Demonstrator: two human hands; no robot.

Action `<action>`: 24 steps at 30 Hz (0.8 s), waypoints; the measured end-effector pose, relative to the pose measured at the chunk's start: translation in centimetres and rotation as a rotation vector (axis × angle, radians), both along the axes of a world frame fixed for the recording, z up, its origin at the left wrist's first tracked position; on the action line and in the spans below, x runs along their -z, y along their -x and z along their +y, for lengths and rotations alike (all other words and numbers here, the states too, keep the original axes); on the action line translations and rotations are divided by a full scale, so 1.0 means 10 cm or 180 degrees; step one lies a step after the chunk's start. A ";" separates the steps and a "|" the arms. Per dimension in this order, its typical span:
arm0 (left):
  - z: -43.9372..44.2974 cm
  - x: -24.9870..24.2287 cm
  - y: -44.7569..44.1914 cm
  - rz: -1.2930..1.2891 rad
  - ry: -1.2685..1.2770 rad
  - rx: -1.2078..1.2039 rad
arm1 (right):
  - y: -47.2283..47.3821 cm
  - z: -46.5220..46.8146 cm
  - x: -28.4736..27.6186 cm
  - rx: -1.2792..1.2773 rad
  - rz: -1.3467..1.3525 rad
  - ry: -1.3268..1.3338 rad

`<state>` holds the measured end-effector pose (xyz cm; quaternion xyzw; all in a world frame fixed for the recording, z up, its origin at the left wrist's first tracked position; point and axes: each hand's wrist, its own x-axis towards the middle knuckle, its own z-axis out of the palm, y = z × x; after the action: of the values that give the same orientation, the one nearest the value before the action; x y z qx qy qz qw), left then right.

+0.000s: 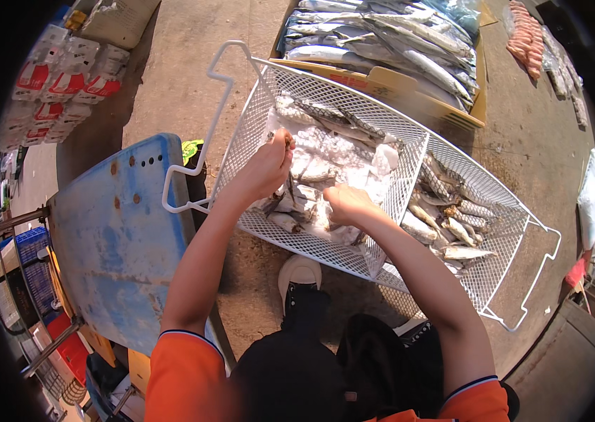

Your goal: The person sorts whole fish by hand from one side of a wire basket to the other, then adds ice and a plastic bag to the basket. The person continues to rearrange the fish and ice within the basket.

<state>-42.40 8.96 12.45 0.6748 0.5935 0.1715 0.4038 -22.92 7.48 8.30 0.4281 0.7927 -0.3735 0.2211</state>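
Note:
A white mesh basket (308, 250) with wire handles lies in front of me, split by a mesh divider (414, 174). In its left compartment, silvery fish (318, 171) lie in a bright white mass that looks like ice or salt. Fish pieces (437, 211) fill part of the right compartment. My left hand (271, 166) is raised over the left compartment, its fingers pinched on a small dark piece, apparently of fish. Lower and to the right, my right hand (347, 203) is curled among the fish near the divider; its fingertips are hidden, so whether it grips anything is unclear.
Beyond the basket stands a cardboard box (376, 87) of long silvery fish. A stained blue board (118, 242) rises at the left. Shrink-wrapped bottle packs (60, 84) are stacked at upper left. Wrapped pinkish goods (525, 39) lie at upper right. My shoe (300, 277) is beside the basket.

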 end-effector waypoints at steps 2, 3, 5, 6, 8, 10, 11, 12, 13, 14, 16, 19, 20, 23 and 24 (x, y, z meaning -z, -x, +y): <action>0.05 0.04 -0.08 -0.0173 -0.0030 -0.0182 | 0.03 0.05 0.05 0.0706 0.0819 -0.1037; 0.06 0.06 -0.10 -0.0031 0.0142 0.0023 | 0.07 0.07 0.09 0.1065 0.1077 -0.1499; 0.03 0.13 -0.12 0.0114 0.0257 0.0453 | 0.13 0.08 0.18 0.0636 0.0740 -0.1832; 0.00 0.17 -0.11 0.0566 0.0074 0.0820 | 0.17 0.08 0.22 0.0473 0.0562 -0.1958; -0.10 0.27 -0.12 0.1408 -0.0031 0.1224 | 0.22 0.05 0.31 0.0116 0.0122 -0.2215; -0.16 0.37 -0.15 0.2015 -0.0128 0.1477 | 0.25 0.01 0.37 -0.0061 -0.0246 -0.2055; -0.18 0.40 -0.16 0.2133 -0.0133 0.1530 | 0.25 -0.01 0.39 -0.0130 -0.0352 -0.2065; -0.19 0.41 -0.18 0.2200 -0.0153 0.1565 | 0.26 -0.04 0.39 -0.0051 -0.0345 -0.1868; -0.18 0.41 -0.21 0.2270 -0.0123 0.1651 | 0.26 -0.05 0.38 0.0067 -0.0247 -0.1835; -0.16 0.38 -0.22 0.2087 -0.0289 0.1429 | 0.26 -0.05 0.35 0.0197 -0.0312 -0.1736; -0.08 0.25 -0.23 0.1737 -0.0591 0.1049 | 0.26 -0.01 0.27 0.0207 0.0049 -0.1796; 0.04 -0.04 -0.19 0.0541 -0.1139 0.0204 | 0.23 0.16 0.12 -0.0179 -0.0012 -0.0964; 0.09 -0.14 -0.16 0.0231 -0.1039 -0.0054 | 0.20 0.25 0.07 -0.0301 -0.0106 -0.0296; 0.17 -0.37 -0.06 -0.0966 -0.0530 -0.0881 | 0.10 0.42 0.00 -0.0022 0.0136 0.0741; 0.16 -0.42 -0.03 -0.1419 -0.0058 -0.1326 | 0.08 0.44 0.00 0.0071 0.0328 0.0881</action>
<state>-42.09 10.61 16.67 0.4879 0.6143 0.3997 0.4742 -23.77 11.84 8.28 0.3827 0.7391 -0.5032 0.2328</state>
